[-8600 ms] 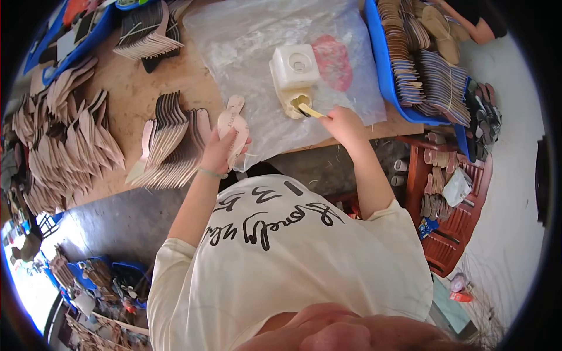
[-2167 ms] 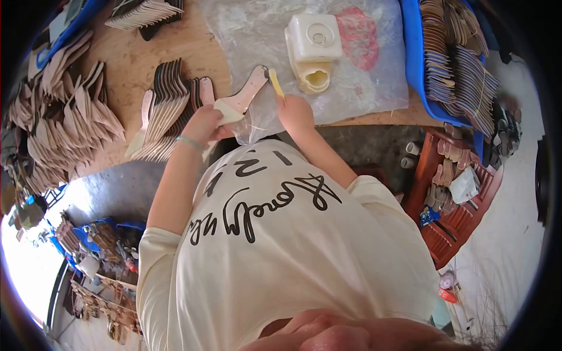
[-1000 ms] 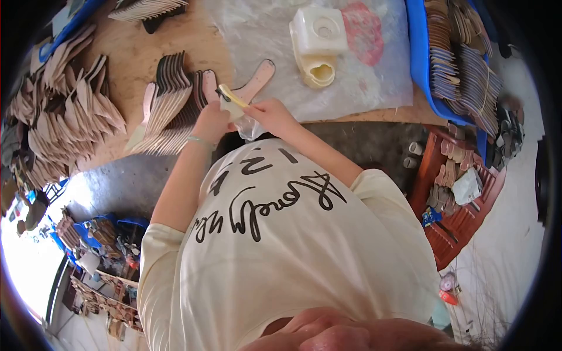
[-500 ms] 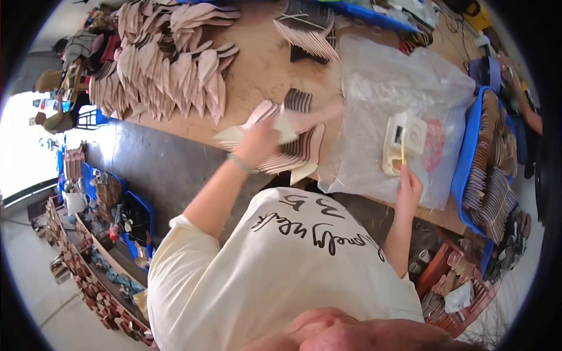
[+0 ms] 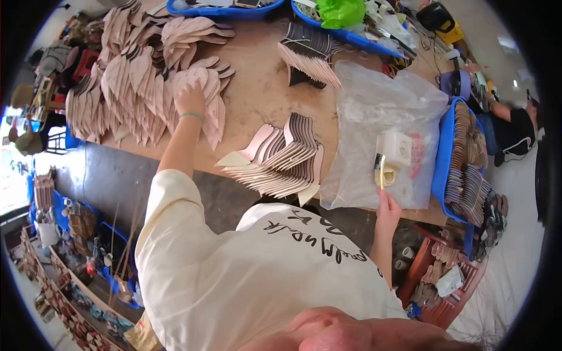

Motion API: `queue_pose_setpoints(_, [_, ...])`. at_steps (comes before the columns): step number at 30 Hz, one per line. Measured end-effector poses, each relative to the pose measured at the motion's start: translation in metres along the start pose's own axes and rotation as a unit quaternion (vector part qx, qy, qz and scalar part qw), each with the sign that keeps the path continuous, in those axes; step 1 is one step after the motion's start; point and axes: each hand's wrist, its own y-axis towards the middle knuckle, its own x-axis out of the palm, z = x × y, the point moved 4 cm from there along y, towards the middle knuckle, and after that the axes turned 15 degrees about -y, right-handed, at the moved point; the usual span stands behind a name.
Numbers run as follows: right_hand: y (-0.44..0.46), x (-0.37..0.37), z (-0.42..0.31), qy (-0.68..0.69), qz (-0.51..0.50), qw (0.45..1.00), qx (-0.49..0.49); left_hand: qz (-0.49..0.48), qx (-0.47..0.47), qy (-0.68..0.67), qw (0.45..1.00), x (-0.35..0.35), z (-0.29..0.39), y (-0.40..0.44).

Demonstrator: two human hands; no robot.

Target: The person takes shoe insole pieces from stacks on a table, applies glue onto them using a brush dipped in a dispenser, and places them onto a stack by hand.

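Note:
My left hand (image 5: pixel 190 100), with a green band at the wrist, rests its spread fingers on a big pile of pale pink shoe-upper pieces (image 5: pixel 137 88) at the left of the table. My right hand (image 5: pixel 389 205) pinches the thin handle of a small glue brush (image 5: pixel 383 169). The brush's upper end is over a white container (image 5: pixel 393 149) with a yellowish opening, standing on a plastic sheet (image 5: pixel 357 105). Between my hands lies a fanned, overlapping stack of pink, dark-edged pieces (image 5: pixel 287 155) at the table's front edge.
A tied bundle of similar pieces (image 5: pixel 307 55) lies farther back. Blue trays (image 5: pixel 234 10) line the far edge. A blue bin (image 5: pixel 442 169) full of pieces stands right, with a reddish crate (image 5: pixel 418 263) below. Another person (image 5: pixel 515 128) is at far right.
My left hand has moved from the fanned stack to the pile at the left. My right hand still holds the brush at the container. The view has shifted slightly.

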Motion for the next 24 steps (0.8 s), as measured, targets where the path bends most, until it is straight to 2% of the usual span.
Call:
queue_pose_setpoints(1, [-0.004,0.0,0.0,0.002,0.005,1.0,0.006,-0.018,-0.015,-0.033,0.999,0.003,0.002,-0.003])
queue_pose_setpoints(4, [-0.016,-0.001,0.007,0.0,0.021,1.0,0.007,0.062,0.011,-0.079,0.995,0.008,0.001,-0.013])
queue_pose_setpoints(10, [-0.029,0.003,0.002,-0.001,0.027,1.0,-0.013,0.038,0.054,-0.259,0.964,-0.004,-0.011,-0.008])
queue_pose_setpoints(16, [-0.039,0.012,-0.018,0.024,0.02,0.999,-0.007,0.108,0.055,-0.298,0.947,0.011,-0.017,0.005])
queue_pose_setpoints(19, [-0.037,0.015,-0.013,0.019,0.026,0.999,-0.029,0.078,0.039,-0.31,0.947,0.013,-0.021,0.011])
queue_pose_setpoints(22, [-0.038,0.018,-0.011,0.002,0.045,0.997,-0.06,0.047,0.059,-0.291,0.954,0.015,-0.024,0.016])
queue_pose_setpoints(24, [-0.041,0.018,-0.013,-0.009,0.048,0.997,-0.058,0.046,0.095,-0.193,0.976,0.015,-0.019,0.015])
